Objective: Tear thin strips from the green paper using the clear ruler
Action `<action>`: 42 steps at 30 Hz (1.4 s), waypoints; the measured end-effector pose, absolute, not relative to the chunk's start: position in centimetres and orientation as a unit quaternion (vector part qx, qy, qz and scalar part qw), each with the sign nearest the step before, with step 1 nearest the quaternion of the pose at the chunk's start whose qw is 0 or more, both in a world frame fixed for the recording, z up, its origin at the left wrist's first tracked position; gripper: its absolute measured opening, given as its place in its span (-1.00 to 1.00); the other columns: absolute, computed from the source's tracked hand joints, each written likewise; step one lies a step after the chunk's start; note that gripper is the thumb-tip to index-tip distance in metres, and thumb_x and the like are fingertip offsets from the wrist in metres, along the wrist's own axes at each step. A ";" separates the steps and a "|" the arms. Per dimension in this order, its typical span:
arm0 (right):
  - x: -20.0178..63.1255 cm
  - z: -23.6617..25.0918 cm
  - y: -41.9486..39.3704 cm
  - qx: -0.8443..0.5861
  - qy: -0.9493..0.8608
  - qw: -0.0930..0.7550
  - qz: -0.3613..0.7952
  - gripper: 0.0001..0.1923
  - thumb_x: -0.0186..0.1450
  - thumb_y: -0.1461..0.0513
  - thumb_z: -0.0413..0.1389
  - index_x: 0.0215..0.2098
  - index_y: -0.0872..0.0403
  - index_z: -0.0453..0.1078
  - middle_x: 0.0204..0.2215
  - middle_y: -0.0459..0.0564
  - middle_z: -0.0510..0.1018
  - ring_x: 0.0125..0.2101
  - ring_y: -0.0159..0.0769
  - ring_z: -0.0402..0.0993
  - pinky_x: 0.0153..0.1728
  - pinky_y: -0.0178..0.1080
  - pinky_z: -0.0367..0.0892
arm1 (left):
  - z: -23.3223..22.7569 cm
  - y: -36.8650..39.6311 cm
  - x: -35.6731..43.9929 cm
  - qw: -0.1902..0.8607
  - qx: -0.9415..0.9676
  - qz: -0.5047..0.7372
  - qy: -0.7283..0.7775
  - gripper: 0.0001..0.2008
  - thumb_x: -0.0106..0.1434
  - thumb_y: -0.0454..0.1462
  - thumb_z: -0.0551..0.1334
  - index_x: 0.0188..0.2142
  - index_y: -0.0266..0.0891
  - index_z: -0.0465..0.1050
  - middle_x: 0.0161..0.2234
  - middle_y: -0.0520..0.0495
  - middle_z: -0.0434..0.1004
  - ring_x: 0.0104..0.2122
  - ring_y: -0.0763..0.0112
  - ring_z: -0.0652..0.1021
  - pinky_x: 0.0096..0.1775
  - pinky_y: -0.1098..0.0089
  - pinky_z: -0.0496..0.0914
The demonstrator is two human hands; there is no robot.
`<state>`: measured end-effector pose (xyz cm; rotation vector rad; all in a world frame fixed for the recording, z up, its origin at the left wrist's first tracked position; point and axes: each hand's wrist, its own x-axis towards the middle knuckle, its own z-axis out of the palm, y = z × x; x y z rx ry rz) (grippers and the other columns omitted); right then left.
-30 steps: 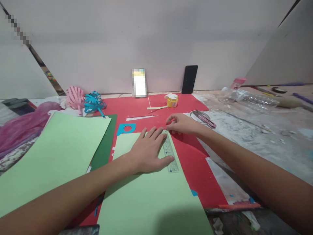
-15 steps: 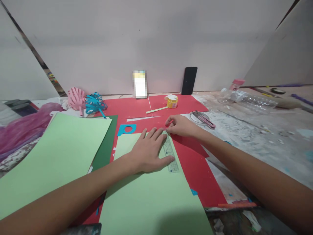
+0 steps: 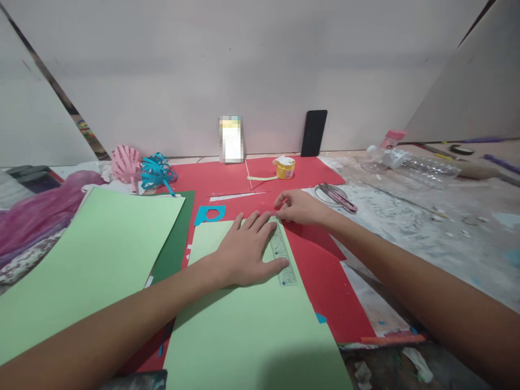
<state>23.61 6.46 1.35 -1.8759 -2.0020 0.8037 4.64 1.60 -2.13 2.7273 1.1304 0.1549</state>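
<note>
A light green paper sheet (image 3: 252, 330) lies in front of me on red paper. My left hand (image 3: 248, 252) rests flat on it with fingers spread, its thumb and fingertips over a clear plastic ruler (image 3: 287, 275). The ruler runs along the sheet's right edge, partly hidden by that hand. At the ruler's far end, by the sheet's far right corner, my right hand (image 3: 298, 207) is closed with its fingertips pinched low. Whatever they may hold is hidden. A blue paper piece with a hole (image 3: 221, 212) lies just beyond the sheet.
Scissors (image 3: 339, 198) lie to the right. Behind are a yellow tape roll (image 3: 285, 171) with a pale strip (image 3: 260, 178), and two phones (image 3: 233, 143) against the wall. More green paper (image 3: 93, 271), pink and blue paper-strip shapes (image 3: 158, 172) are left; a plastic bottle (image 3: 426, 164) is right.
The pale strip beside the tape roll has shifted, its free end now farther back and bent. Both hands, the ruler and the green sheet stay in place.
</note>
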 end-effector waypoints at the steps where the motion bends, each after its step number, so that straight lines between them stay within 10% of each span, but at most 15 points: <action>1: 23.6 1.3 6.5 -0.649 -0.694 0.142 0.278 -0.79 0.09 0.28 0.19 -0.27 0.11 0.43 -0.52 -0.05 0.56 -0.55 -0.34 0.43 -0.49 -0.34 0.25 | -2.1 1.6 4.7 0.092 0.919 0.051 0.381 -0.19 0.26 0.26 -0.09 0.29 -0.22 0.10 0.38 -0.18 -0.11 0.34 -0.09 -0.04 0.26 -0.14 -0.11; 42: 23.1 0.8 6.2 -0.643 -0.724 0.144 0.204 -0.77 0.09 0.32 0.17 -0.24 0.12 0.46 -0.37 -0.04 0.59 -0.37 -0.33 0.47 -0.43 -0.38 0.22 | -1.9 1.4 4.6 0.092 0.921 0.036 0.377 -0.17 0.28 0.23 -0.10 0.33 -0.25 0.02 0.39 -0.18 -0.17 0.34 -0.10 -0.08 0.26 -0.14 -0.11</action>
